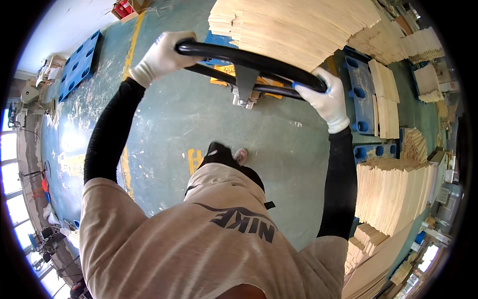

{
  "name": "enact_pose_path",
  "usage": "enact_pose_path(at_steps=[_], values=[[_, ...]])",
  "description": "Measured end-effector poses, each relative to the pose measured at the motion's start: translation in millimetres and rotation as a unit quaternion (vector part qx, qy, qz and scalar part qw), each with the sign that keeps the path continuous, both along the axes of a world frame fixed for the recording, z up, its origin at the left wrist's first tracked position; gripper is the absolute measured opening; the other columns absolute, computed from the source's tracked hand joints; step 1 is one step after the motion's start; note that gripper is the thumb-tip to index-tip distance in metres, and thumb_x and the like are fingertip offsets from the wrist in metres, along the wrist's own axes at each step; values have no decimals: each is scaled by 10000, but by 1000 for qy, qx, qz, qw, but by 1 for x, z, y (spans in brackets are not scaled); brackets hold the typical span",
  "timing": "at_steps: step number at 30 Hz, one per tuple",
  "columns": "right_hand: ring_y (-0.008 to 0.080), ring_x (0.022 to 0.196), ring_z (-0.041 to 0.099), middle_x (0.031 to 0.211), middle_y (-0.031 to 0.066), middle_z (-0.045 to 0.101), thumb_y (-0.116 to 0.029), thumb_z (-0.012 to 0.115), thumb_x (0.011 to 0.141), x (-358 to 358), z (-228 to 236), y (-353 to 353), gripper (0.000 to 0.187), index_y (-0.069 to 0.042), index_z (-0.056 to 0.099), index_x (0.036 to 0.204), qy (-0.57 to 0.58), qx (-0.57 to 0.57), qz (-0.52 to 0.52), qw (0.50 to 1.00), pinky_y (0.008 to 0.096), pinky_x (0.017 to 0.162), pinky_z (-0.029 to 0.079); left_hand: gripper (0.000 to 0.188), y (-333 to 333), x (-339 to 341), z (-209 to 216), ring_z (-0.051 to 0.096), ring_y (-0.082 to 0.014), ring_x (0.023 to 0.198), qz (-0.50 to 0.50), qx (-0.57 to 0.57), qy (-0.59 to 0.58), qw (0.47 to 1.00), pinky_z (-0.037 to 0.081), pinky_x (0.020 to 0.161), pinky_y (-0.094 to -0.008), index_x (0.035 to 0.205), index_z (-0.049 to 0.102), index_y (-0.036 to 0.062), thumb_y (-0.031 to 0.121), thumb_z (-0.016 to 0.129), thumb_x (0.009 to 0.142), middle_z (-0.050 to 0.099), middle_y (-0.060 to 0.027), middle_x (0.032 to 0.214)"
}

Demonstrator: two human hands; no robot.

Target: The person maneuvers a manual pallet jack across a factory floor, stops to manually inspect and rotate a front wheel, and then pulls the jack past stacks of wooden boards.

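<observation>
Left hand (167,54) and right hand (327,101) wore white gloves, and both were closed round the black handle (254,59). The left hand had its left end and the right hand had its right end. So the handle lay between the two hands, touching both, and neither hand was nearer to it. It was up in front of the body, over the green floor (169,114).

The handle's long way ran across, from one hand to the other, with a bend in it. It sat on a slant in the view, with its right end closer to the body than its left end. A grey plate (246,82) was at the handle's middle. Low down, partly hidden behind the handle, was a yellow jack (222,74). Past the handle stood a big wood stack (298,25). To the right of the handle was a blue pallet (361,93).
</observation>
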State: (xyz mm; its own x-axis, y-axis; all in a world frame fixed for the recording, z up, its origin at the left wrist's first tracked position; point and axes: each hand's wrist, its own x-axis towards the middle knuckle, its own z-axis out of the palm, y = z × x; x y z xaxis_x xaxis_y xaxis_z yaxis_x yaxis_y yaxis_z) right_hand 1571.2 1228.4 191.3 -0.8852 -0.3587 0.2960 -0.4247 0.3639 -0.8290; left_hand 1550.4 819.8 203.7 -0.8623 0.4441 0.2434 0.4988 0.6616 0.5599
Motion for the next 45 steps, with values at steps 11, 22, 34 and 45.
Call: enact_pose_path(at_steps=[11, 22, 34, 45], values=[[380, 662, 617, 672, 141, 626, -179, 862, 652, 223, -44, -66, 269, -57, 623, 662, 2, 220, 47, 974, 438, 628, 489, 233, -66, 194, -81, 608, -345, 582, -154, 37, 20, 987, 483, 547, -433, 692, 567, 119, 148, 797, 663, 567, -84, 613], [328, 722, 648, 675, 92, 621, -196, 833, 632, 326, -43, -95, 249, -93, 616, 697, -48, 279, 87, 955, 419, 692, 506, 221, -96, 286, -100, 605, -296, 576, -195, 71, 43, 977, 479, 556, -404, 764, 625, 98, 132, 777, 608, 569, -59, 624], [112, 954, 605, 1013, 33, 660, -27, 651, 979, 149, -75, -72, 141, 5, 656, 1116, 76, -223, -415, 879, 267, 910, 481, 172, -70, 127, -45, 622, -119, 710, 77, 285, -118, 948, 513, 637, -295, 956, 655, 9, 74, 700, 803, 663, -55, 803], [124, 578, 401, 635, -5, 366, -263, 512, 1117, 196, -71, -91, 364, -107, 388, 813, 56, -256, -497, 827, 293, 559, 414, 259, -53, 197, -89, 617, -215, 570, -77, 382, 42, 920, 584, 516, -362, 987, 576, 40, 135, 801, 902, 578, -74, 702]])
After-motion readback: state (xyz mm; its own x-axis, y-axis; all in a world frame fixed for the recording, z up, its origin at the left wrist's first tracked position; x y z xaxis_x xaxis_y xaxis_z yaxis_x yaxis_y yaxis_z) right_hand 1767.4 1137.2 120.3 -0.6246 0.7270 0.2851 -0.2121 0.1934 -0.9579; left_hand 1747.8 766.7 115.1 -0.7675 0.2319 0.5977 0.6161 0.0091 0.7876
